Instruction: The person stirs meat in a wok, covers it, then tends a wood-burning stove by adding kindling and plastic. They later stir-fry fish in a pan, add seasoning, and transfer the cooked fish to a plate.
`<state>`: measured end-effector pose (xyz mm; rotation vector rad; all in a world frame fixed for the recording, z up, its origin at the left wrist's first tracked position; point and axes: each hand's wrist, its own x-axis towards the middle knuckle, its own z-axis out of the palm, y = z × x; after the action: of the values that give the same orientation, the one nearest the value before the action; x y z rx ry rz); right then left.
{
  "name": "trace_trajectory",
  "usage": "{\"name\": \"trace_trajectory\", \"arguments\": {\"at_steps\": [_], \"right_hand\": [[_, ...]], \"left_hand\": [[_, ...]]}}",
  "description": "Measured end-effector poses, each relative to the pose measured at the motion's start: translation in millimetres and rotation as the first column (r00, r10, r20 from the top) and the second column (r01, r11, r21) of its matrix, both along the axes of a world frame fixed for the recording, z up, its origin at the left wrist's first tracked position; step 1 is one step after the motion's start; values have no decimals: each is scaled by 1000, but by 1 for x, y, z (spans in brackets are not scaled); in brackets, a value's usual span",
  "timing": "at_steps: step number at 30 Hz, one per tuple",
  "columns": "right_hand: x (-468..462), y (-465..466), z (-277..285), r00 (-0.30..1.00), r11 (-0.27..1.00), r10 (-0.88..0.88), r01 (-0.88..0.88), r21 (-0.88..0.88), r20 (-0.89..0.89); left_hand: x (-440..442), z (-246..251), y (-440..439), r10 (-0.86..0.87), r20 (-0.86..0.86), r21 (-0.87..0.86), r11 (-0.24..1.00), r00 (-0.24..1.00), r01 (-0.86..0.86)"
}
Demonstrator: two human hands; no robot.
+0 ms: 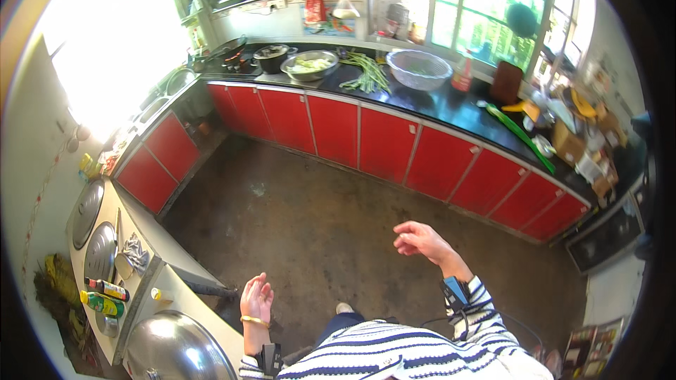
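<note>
My left hand (256, 297), with a gold bangle at the wrist, hangs over the brown floor (296, 211), fingers loosely apart and nothing in them. It is nearest to the large domed metal lid (177, 345) on the stove block at lower left. My right hand (417, 240) is raised in front of my body, fingers slightly curled and holding nothing. Across the room, a black counter (412, 100) bears a metal bowl of cut vegetables (310, 65), a bunch of long green vegetables (367, 71), a clear plastic basin (420, 69) and a dark pot (272, 58).
Red cabinets (385, 142) line the far side. Bottles (103, 303), round metal lids (100, 253) and a rag (135, 253) lie at left. On the counter's right stand cardboard boxes (569, 143), clutter and a long green stalk (520, 137). A gas flame shows under a wok (229, 48).
</note>
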<state>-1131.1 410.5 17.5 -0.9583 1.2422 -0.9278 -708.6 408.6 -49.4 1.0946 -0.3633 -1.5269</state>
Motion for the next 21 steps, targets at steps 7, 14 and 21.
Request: {"name": "trace_trajectory", "arguments": {"at_steps": [7,14,21], "right_hand": [[-49,-133,-39,939,950,-274,298,97,-208],[-74,-350,-66,939,946,-255,291,141,-229],[53,-714,18,936,932,143,-237,-275,-322]], "left_hand": [[-47,39,-219,-143,39,-177,973,989,147],[-47,26,-421,-146,-161,-180,977,976,117],[64,5,-514,420,-77,-93,900,904,-426]]}}
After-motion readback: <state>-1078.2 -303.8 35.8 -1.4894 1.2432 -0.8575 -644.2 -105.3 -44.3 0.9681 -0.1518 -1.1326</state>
